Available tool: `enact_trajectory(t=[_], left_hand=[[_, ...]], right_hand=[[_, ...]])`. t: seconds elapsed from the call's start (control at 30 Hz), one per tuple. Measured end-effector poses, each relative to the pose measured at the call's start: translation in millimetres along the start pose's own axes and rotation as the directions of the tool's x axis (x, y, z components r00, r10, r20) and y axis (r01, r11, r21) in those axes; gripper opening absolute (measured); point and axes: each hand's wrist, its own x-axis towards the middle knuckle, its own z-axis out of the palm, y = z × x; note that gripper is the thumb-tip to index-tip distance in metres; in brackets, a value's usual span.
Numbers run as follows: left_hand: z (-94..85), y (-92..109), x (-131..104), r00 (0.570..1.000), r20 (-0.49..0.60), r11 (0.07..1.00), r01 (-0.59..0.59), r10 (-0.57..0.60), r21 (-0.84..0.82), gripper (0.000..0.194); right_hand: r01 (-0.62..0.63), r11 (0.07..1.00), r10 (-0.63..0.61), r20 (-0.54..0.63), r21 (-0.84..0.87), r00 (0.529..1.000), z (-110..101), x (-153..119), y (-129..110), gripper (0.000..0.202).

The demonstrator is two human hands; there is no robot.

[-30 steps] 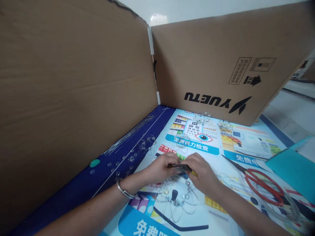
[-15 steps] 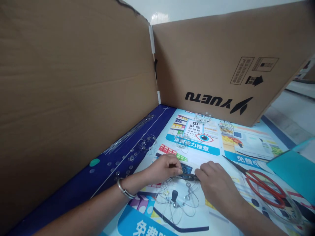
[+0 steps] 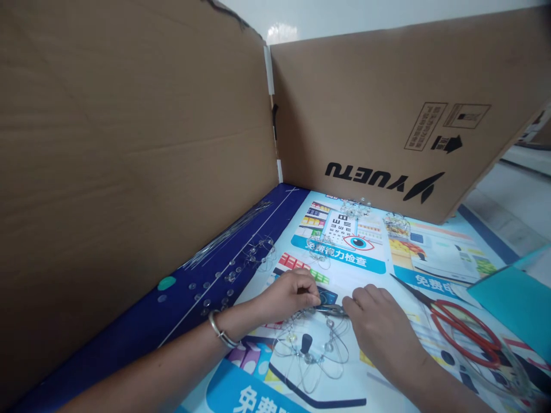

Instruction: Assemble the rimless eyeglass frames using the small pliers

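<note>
My left hand [image 3: 293, 291], with a silver bangle on its wrist, pinches the upper edge of a wire piece with clear beads [image 3: 307, 358]. The looped piece hangs over the printed sheet below my fingers. My right hand [image 3: 375, 312] is closed around small dark pliers [image 3: 331, 310], whose tips point left and meet the wire at my left fingertips. Most of the pliers' handles are hidden in the right palm.
Red-handled scissors [image 3: 467, 332] lie at the right beside a teal folder [image 3: 516, 304]. Loose beads [image 3: 206, 303] and straight wires [image 3: 228, 232] are at the left. Other wire pieces [image 3: 355, 209] lie further back, before cardboard walls [image 3: 365, 115].
The whole view has shifted very slightly. Both hands keep nearly the same place and hold; the pliers look turned a little, with more shine on them.
</note>
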Motion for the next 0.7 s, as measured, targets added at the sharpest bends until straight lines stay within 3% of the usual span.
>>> enact_trajectory(t=[0.53, 0.7], left_hand=[[0.5, 1.6, 0.3, 0.999, 0.033, 0.999, -0.028, 0.027, 0.036, 0.019], [1.0, -1.6, -1.1, 0.998, -0.003, 0.997, -0.066, 0.066, 0.047, 0.015]], right_hand=[[0.061, 0.995, -0.062, -0.010, -0.080, 0.998, -0.5, -0.5, 0.0, 0.015], [0.075, 0.996, -0.075, -0.006, -0.053, 0.997, 1.3, -1.1, 2.4, 0.014]])
